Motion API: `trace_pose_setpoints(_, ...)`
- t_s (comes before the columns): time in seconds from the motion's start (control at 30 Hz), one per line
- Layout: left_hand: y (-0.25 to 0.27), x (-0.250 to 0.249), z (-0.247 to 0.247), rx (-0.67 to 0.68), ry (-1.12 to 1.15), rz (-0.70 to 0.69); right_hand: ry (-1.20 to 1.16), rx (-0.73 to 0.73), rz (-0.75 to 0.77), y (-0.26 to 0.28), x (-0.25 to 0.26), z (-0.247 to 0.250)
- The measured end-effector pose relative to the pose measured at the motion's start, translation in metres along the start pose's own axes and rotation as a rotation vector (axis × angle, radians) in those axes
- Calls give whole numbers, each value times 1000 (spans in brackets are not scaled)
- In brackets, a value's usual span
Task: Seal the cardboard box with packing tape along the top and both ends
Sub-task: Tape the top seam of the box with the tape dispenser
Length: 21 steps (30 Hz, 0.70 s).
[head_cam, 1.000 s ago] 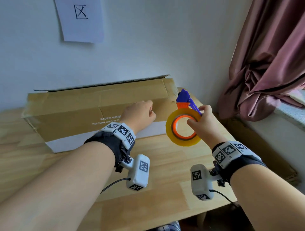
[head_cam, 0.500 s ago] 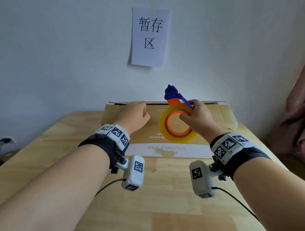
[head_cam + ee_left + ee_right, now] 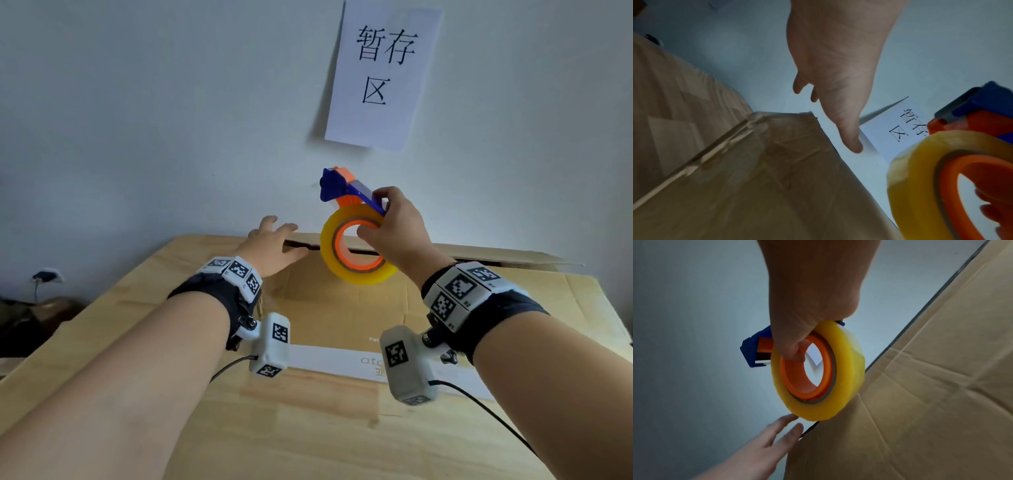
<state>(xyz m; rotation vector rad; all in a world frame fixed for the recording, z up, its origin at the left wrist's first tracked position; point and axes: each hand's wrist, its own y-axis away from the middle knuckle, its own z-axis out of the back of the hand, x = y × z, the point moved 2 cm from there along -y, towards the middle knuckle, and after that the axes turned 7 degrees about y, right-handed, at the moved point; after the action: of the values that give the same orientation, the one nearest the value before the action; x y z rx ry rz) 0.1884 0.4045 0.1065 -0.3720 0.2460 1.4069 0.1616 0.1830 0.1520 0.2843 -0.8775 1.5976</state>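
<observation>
Gripping the yellow tape roll (image 3: 356, 251) on its orange-and-blue dispenser (image 3: 346, 188), the right hand (image 3: 394, 233) holds it above the cardboard box (image 3: 325, 308) on the wooden table (image 3: 308, 428). The left hand (image 3: 270, 246), fingers spread, reaches the box's far edge; box contents hidden.

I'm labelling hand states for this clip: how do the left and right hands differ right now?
The left hand is open, fingers stretched toward the far edge of the cardboard box; the right hand is curled around the tape dispenser. The left hand holds nothing; the right hand has fingers hooked through the roll's orange core. The left hand sits low at the box top; the right hand is raised, carrying the roll above it. Both wear marker wristbands.
</observation>
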Motion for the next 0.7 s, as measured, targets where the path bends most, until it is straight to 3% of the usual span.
trace_pose_setpoints(0.13,-34,19,-6,178,67,63,19,7,-26,-37,2,-17)
trace_pose_setpoints(0.33,-51,27,-18,292,69,74,65,65,-46,-67,-5,-39)
trace_pose_setpoints(0.7,-13,24,-36,266,94,116,31,331,-94,-68,-22,-42)
